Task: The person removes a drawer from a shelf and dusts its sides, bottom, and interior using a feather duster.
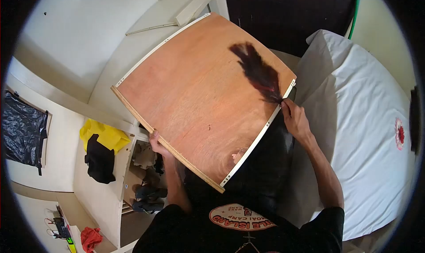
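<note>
A wide reddish-brown wooden drawer panel (190, 89) lies tilted in front of me, with white metal runners along two opposite sides and a pale wooden strip on the near left edge. My left hand (159, 145) is closed on that strip, thumb on top and the other fingers hidden beneath. Between the pinched fingers of my right hand (296, 121), at the right runner, is the base of a dark brown feather duster (259, 73). Its feathers spread over the panel's upper right, slightly blurred at the tip. Whether it has a handle is hidden by the hand.
To the right stands a bed or bulky item under a white sheet (354, 142). An open cabinet (126, 186) at lower left has shoes (148, 197) inside, with yellow cloth (106, 135) and a black cloth (101, 160) on it. A dark door (283, 13) is behind.
</note>
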`<state>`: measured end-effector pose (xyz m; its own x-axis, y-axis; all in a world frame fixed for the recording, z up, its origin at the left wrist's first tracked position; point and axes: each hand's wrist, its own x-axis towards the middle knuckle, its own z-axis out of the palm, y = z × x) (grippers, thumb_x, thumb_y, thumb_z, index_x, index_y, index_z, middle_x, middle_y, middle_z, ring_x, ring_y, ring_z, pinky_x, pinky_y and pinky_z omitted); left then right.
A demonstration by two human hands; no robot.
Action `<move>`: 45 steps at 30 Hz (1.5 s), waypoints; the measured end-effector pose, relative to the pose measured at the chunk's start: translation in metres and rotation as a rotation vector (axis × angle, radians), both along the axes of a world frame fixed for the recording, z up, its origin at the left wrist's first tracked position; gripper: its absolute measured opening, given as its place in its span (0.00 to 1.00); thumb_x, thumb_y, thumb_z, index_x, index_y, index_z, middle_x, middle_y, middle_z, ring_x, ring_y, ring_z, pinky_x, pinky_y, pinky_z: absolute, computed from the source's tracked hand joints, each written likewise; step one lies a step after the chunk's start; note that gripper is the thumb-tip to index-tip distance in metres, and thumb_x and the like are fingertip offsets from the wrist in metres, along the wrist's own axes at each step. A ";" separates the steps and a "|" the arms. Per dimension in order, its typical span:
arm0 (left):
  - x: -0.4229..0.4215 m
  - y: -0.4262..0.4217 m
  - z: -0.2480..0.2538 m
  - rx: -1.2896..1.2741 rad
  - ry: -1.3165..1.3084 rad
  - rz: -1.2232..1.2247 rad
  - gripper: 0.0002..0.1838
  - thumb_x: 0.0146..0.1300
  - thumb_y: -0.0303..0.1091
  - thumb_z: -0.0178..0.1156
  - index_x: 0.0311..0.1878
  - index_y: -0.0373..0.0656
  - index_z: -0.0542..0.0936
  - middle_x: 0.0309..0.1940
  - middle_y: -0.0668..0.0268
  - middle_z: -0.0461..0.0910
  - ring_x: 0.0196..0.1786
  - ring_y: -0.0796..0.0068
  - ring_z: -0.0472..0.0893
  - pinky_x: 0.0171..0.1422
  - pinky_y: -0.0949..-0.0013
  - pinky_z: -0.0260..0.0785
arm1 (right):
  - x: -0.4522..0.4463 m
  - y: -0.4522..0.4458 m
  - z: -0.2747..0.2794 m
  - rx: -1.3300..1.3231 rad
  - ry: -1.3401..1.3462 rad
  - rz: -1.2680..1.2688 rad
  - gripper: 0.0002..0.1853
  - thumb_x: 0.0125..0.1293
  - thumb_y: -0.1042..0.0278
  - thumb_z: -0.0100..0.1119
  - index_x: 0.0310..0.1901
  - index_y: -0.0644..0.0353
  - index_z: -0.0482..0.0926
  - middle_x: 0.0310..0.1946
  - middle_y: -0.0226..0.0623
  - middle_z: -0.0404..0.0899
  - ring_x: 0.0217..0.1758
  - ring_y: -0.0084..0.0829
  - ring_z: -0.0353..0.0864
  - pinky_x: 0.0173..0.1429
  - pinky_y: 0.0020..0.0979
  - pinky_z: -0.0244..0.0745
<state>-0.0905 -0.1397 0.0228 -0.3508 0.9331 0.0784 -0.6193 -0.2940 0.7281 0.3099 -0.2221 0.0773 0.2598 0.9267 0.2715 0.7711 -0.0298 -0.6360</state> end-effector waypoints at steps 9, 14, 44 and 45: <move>-0.026 -0.020 -0.046 0.083 0.243 0.059 0.19 0.53 0.38 0.52 0.46 0.38 0.70 0.39 0.65 0.70 0.45 0.70 0.70 0.53 0.64 0.64 | -0.013 0.001 -0.032 -0.004 -0.015 0.026 0.10 0.72 0.66 0.51 0.41 0.66 0.75 0.28 0.62 0.77 0.37 0.63 0.78 0.34 0.53 0.71; -0.026 -0.019 -0.068 0.136 0.217 0.072 0.21 0.53 0.40 0.53 0.47 0.37 0.69 0.40 0.64 0.69 0.45 0.71 0.69 0.53 0.65 0.63 | -0.038 -0.004 -0.029 -0.048 0.090 0.211 0.09 0.72 0.68 0.49 0.41 0.65 0.74 0.28 0.61 0.77 0.36 0.62 0.78 0.34 0.53 0.70; 0.027 -0.029 -0.036 0.039 0.228 0.017 0.17 0.51 0.38 0.55 0.43 0.41 0.68 0.31 0.72 0.63 0.36 0.80 0.67 0.43 0.75 0.61 | -0.032 -0.027 -0.012 -0.223 0.027 0.206 0.11 0.71 0.66 0.51 0.43 0.66 0.77 0.28 0.59 0.78 0.34 0.59 0.79 0.36 0.48 0.74; 0.026 -0.029 -0.038 0.035 0.248 0.024 0.18 0.52 0.38 0.55 0.44 0.41 0.68 0.31 0.72 0.64 0.36 0.79 0.67 0.44 0.75 0.61 | -0.035 -0.027 -0.011 -0.273 0.051 0.124 0.11 0.70 0.66 0.52 0.42 0.66 0.77 0.28 0.59 0.78 0.35 0.59 0.79 0.37 0.48 0.74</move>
